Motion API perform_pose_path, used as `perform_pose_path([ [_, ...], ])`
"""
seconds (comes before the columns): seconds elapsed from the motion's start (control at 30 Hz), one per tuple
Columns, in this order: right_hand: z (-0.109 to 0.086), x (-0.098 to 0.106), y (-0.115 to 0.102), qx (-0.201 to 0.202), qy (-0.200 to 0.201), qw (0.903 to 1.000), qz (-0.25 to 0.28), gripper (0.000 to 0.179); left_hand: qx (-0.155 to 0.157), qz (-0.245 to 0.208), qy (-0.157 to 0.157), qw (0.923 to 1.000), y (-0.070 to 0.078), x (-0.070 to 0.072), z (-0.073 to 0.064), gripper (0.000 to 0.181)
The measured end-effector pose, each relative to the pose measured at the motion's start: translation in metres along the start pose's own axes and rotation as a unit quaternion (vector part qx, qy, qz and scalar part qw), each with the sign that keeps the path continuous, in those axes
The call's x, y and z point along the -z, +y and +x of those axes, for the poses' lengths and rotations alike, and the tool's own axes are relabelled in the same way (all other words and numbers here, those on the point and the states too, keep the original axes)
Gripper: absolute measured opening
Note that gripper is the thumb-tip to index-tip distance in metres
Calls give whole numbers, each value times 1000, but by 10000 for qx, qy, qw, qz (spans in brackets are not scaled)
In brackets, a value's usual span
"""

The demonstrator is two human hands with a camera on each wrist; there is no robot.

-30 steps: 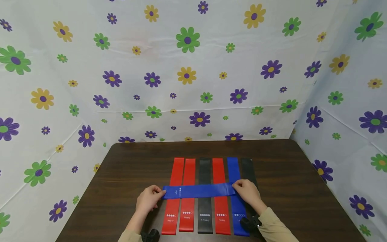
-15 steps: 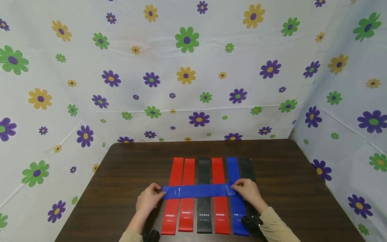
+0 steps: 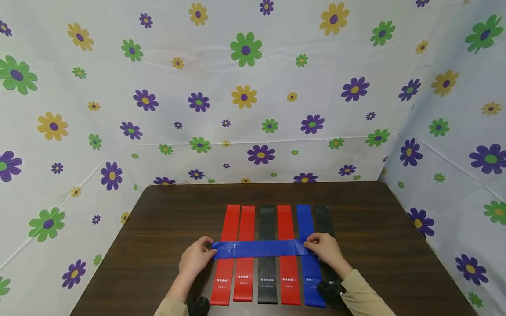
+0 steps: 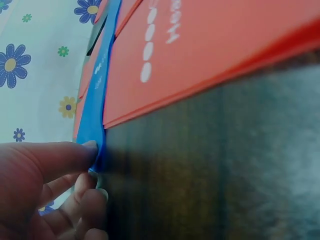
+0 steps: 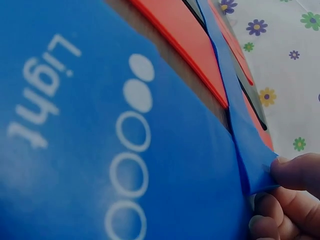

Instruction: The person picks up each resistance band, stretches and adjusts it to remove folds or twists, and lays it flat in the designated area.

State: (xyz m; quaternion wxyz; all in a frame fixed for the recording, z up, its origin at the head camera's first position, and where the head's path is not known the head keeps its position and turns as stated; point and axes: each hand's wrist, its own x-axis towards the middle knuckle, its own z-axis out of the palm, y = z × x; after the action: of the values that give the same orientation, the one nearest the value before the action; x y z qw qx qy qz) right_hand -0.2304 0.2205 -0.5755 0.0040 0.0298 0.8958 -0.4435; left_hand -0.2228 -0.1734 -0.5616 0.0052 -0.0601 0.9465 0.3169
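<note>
A blue resistance band (image 3: 261, 249) marked "Light" stretches sideways across several bands laid lengthwise. My left hand (image 3: 195, 256) pinches its left end; the left wrist view shows thumb and fingers on the blue tip (image 4: 92, 135). At the other end, my right hand (image 3: 326, 250) pinches the band, as the right wrist view also shows near the blue tip (image 5: 257, 172). Beneath it lie a red band (image 3: 223, 276), a second red band (image 3: 244, 276), a black band (image 3: 267, 276) marked "X-Heavy", a third red band (image 3: 290, 276), another blue band (image 3: 312, 281) and a black band (image 3: 324, 219), partly hidden by my right arm.
The dark wooden table (image 3: 182, 210) extends left, right and behind the bands. A white cloth with printed flowers (image 3: 213, 123) hangs along its back and sides. A black wrist device (image 3: 331, 289) on my right arm sits over the lower ends of the rightmost bands.
</note>
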Motion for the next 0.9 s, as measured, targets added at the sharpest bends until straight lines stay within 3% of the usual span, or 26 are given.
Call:
perform_pose_path([
  [0.27, 1, 3, -2, -12, -231, 9994, 275, 12, -106, -54, -30, 9999, 2, 6, 2, 15],
  [0.5, 2, 3, -6, 2, -359, 9993, 129, 11, -266, -233, -17, 9994, -3, 7, 3, 13],
  [0.7, 3, 2, -8, 51, -353, 9994, 19, 9, -272, -446, -115, 9986, -4, 10, 2, 14],
  [0.9, 6, 2, -9, 102, -486, 9984, 277, 13, -178, -682, -183, 9973, -5, 14, 2, 14],
])
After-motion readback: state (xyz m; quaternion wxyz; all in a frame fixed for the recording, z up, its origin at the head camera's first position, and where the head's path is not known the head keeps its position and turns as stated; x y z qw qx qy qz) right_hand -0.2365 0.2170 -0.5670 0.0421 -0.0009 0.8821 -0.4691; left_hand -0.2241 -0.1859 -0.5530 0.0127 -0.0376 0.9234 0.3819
